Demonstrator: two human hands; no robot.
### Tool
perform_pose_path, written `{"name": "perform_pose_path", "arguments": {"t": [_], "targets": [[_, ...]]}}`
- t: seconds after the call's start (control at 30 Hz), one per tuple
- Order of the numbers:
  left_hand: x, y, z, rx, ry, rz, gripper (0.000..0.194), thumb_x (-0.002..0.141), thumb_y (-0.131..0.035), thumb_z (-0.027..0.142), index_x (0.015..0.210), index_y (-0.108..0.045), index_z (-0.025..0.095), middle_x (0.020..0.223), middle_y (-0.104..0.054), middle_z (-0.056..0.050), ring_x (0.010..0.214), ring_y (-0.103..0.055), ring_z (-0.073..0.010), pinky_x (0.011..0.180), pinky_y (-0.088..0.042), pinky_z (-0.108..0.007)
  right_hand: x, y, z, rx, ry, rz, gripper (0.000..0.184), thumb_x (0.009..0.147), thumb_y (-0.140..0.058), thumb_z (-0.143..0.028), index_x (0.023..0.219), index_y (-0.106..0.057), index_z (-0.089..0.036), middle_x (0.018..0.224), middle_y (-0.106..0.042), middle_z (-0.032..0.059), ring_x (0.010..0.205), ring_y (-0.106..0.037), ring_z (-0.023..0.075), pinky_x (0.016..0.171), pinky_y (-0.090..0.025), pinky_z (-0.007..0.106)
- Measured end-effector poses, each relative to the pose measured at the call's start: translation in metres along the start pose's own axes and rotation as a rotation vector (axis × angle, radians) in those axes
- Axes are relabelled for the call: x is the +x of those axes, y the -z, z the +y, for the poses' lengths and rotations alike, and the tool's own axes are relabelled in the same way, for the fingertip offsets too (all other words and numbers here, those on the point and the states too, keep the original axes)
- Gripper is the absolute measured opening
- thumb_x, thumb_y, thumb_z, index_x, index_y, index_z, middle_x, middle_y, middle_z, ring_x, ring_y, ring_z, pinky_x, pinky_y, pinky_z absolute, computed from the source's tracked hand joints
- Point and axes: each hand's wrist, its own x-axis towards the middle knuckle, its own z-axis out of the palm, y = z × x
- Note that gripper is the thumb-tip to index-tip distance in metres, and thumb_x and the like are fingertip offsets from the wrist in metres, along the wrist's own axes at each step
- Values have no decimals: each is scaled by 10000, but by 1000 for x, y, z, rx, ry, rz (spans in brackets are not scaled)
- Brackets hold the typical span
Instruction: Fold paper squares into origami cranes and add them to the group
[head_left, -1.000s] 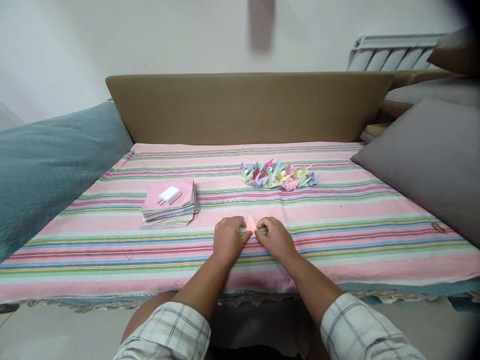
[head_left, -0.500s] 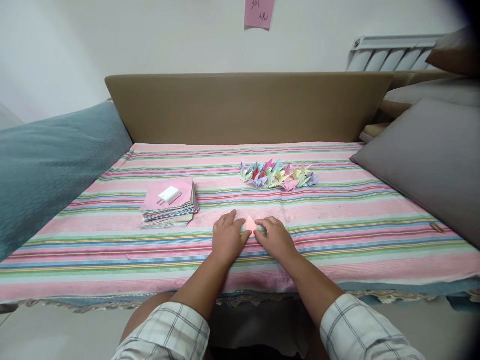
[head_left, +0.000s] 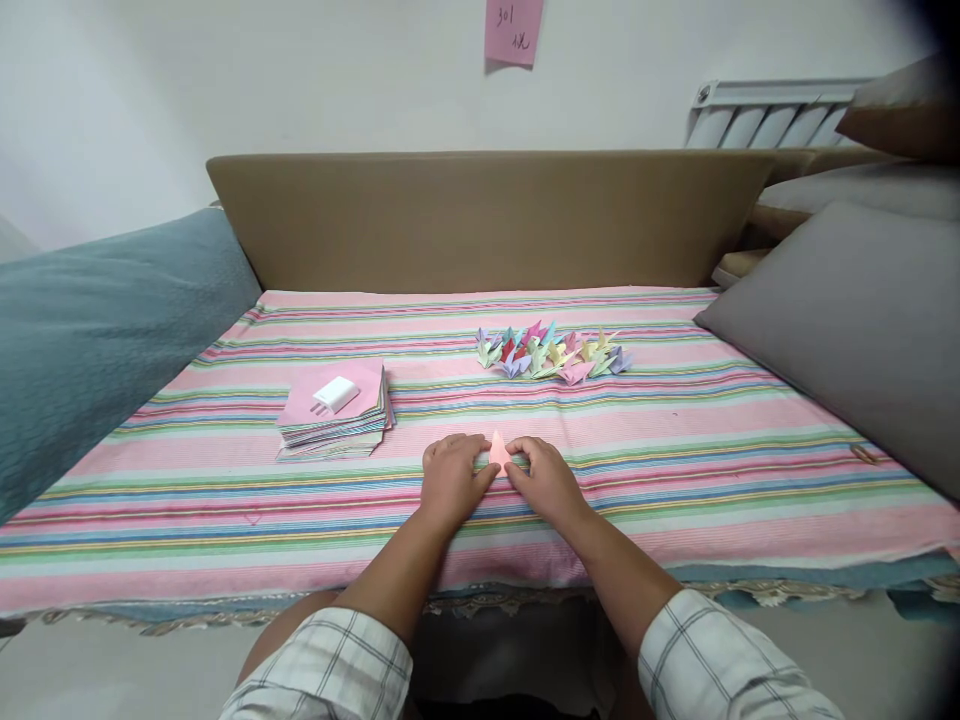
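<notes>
A small folded pink paper (head_left: 498, 449) rests on the striped cloth (head_left: 675, 470), its pointed tip up. My left hand (head_left: 450, 478) and my right hand (head_left: 546, 480) press on it from either side, fingertips pinching its lower edges. Most of the paper is hidden under my fingers. A stack of coloured paper squares (head_left: 334, 420) lies to the left, with a white charger plug (head_left: 335, 394) on top. Further back sits a cluster of several folded paper cranes (head_left: 551, 354) in mixed colours.
A tan backrest (head_left: 487, 215) runs along the far edge. A teal blanket (head_left: 97, 330) rises on the left, grey cushions (head_left: 847, 320) on the right. A pink note (head_left: 514, 30) hangs on the wall, and a white radiator (head_left: 772, 110) stands at back right.
My left fingers, briefly spread half a second ago, have curled back onto the pink paper. The view has shifted slightly, bringing the wall note into sight.
</notes>
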Motion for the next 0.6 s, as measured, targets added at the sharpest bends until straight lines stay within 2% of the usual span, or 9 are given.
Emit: {"name": "perform_pose_path", "arguments": {"t": [0.17,0.3,0.4,0.6], "targets": [[2,4,2,-89,28,-13,270,733,-661,313,993,-622,250,974,-698,-1,977,-592,-217,952,-354,-410,-2,4,-5,65,-83,-40,134,737,-522,-189,863,-555,-219,835,-637,5,782,-579,173,687,-435,291],[2,5,3,-151,53,-26,288,712,-680,290,987,-614,236,878,-708,18,886,-618,-197,935,-373,-396,-3,4,-6,69,-58,-8,111,730,-508,-183,833,-536,-214,879,-622,19,826,-573,175,719,-436,291],[1,5,2,-117,22,-17,279,710,-682,274,980,-622,235,924,-701,7,919,-608,-209,926,-380,-395,-3,1,-6,-5,-19,0,119,738,-498,-175,847,-535,-205,911,-627,42,857,-560,192,756,-420,311],[-1,4,2,-58,-1,-8,355,691,-698,304,1023,-603,221,1037,-669,-42,1016,-570,-253,922,-380,-410,-2,3,-7,-8,-84,-41,98,742,-503,-218,834,-538,-215,763,-609,1,695,-544,164,610,-383,267]]}}
